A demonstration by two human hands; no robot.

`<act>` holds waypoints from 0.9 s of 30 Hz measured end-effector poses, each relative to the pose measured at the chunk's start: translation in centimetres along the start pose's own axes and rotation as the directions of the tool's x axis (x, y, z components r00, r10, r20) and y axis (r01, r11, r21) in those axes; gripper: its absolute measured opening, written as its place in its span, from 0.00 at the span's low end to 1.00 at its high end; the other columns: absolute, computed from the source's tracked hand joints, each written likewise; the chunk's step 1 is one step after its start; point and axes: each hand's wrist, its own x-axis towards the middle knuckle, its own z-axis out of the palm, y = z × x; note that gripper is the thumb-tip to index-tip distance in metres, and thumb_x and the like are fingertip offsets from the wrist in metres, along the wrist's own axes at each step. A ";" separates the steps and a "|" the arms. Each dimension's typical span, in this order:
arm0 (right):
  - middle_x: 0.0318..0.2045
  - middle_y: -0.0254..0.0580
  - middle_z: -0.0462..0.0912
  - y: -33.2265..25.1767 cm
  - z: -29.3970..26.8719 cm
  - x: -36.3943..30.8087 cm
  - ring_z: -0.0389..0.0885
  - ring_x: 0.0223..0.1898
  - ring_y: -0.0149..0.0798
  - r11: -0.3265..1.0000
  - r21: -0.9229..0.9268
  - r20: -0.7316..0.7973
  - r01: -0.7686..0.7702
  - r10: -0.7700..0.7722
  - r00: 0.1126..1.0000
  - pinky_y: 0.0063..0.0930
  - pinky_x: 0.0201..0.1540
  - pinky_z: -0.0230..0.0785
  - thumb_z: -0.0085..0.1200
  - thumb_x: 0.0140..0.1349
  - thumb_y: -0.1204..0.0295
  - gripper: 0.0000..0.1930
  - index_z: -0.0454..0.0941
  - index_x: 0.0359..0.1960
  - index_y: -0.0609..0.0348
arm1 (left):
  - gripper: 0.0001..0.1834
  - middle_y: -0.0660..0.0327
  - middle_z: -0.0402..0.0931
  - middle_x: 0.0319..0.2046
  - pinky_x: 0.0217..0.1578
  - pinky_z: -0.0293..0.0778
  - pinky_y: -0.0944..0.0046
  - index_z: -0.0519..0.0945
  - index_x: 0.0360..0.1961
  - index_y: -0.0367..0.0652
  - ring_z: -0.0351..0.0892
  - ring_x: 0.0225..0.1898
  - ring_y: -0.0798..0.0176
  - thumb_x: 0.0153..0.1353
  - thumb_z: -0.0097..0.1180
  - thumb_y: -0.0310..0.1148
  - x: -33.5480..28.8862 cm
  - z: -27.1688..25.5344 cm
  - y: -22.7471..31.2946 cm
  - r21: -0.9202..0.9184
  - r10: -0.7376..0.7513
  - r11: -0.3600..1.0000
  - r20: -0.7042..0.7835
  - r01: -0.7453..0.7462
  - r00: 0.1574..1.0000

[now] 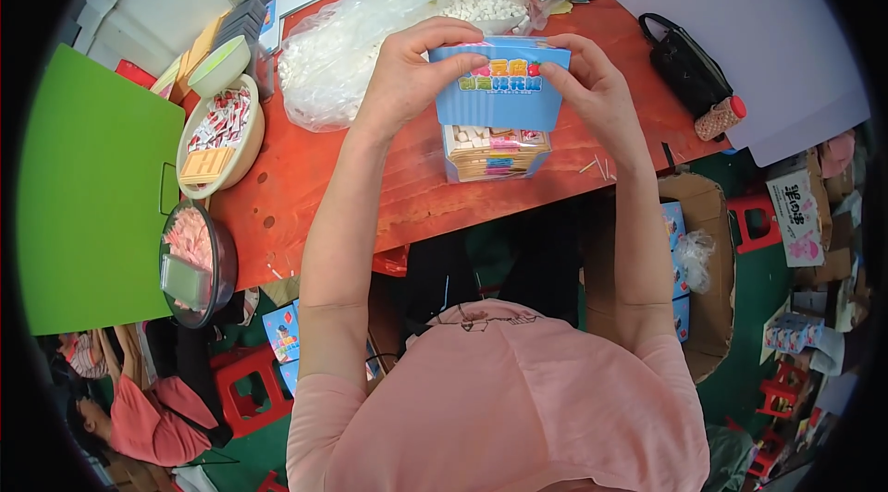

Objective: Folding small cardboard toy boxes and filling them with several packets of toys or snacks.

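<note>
A blue cardboard box lid [499,104] with colourful print is held up between my two hands. My left hand [421,76] pinches its upper left corner, thumb on the front and fingers over the top edge. At the upper right corner my right hand [589,85] grips it the same way. Just below the lid, a filled box [499,159] sits on the table near its front edge. Small white pieces and stacked flat packets show through its open front. Whether lid and box are joined cannot be seen.
Behind lies a clear plastic bag [338,67] of small white pieces. To the left stand a cream basin [254,136] of sachets and a dark bowl [225,261] with pink packets. A black pouch [680,62] lies right; below is a cardboard carton [712,325]. Another person [157,418] sits lower left.
</note>
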 end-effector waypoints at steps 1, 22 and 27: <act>0.44 0.36 0.85 -0.6 0.0 0.1 0.80 0.49 0.32 0.877 -0.461 -0.059 0.133 -0.180 0.982 0.28 0.54 0.69 0.62 0.66 0.69 0.17 0.79 0.56 0.54 | 0.11 0.62 0.85 0.44 0.47 0.78 0.67 0.88 0.41 0.36 0.82 0.46 0.68 0.57 0.70 0.25 0.1 0.1 0.0 0.000 0.000 1.000 0.004 0.000 1.000; 0.35 0.33 0.85 -1.6 0.5 5.7 0.82 0.43 0.31 0.410 -0.759 0.246 0.506 -0.539 0.805 0.33 0.49 0.67 0.61 0.67 0.69 0.07 0.86 0.41 0.56 | 0.11 0.63 0.88 0.38 0.42 0.77 0.71 0.88 0.45 0.36 0.82 0.40 0.74 0.64 0.65 0.30 2.8 -0.5 0.0 0.008 -0.128 0.992 -0.030 0.128 0.991; 0.47 0.37 0.82 0.4 -1.2 3.9 0.81 0.50 0.30 0.830 -0.462 -0.049 0.313 -0.376 0.925 0.28 0.49 0.74 0.61 0.70 0.66 0.22 0.74 0.63 0.56 | 0.23 0.62 0.86 0.45 0.45 0.77 0.71 0.82 0.57 0.38 0.81 0.45 0.73 0.63 0.69 0.36 1.5 -1.1 -1.4 -0.045 -0.137 0.990 -0.105 0.133 0.985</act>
